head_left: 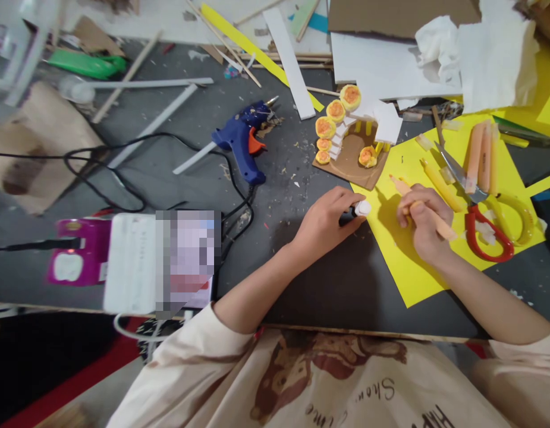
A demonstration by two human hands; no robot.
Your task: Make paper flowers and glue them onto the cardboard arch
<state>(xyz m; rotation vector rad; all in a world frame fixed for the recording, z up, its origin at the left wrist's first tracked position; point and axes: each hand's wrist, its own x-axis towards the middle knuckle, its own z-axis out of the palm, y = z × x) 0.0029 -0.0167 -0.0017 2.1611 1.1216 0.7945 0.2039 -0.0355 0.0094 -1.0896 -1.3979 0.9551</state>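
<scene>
My right hand (424,220) is closed round a pale orange marker (439,224), its tip pointing up and left over a yellow sheet (408,279). Between the thumb and fingers of my left hand (326,219) is a small dark item with a white end (363,208); its kind does not show. Just beyond my hands stands a small cardboard model (346,171) with white steps and yellow-orange rounds (325,127). Several more pale orange markers (483,157) lie on the yellow sheet, beside scissors (489,233) with a red and a yellow handle loop.
A blue glue gun (241,137) with its black cord lies left of the model. Further left are a phone (194,255), a white box-like device (129,264) and a purple power socket (78,252). Sticks, white board (373,65) and crumpled tissue (442,50) lie at the back.
</scene>
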